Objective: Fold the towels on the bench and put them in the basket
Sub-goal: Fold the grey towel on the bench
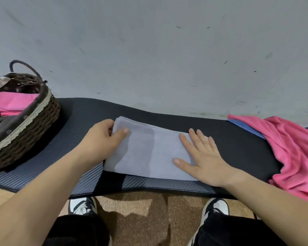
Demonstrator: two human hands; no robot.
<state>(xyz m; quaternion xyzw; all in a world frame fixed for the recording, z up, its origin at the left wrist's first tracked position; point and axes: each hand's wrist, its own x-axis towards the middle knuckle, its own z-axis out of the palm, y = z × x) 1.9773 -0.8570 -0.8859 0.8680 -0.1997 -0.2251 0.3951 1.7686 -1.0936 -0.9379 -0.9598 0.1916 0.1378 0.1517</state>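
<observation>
Your left hand [100, 141] pinches the grey towel [149, 151] at its basket-side [43, 110] edge; your right hand [201, 157] presses it flat, fingers spread. The pink towel [292, 153] lies right of it.

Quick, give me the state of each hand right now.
Left hand: grips the left end of the grey towel, thumb on top.
Right hand: open, fingers straight, pressing flat on the towel's right end.

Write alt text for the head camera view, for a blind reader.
A left hand grips the left end of a folded grey towel on a black bench while the right hand presses flat on its right end. At left, a wicker basket holds a folded pink towel; at right lie a crumpled pink towel and a blue towel.
</observation>
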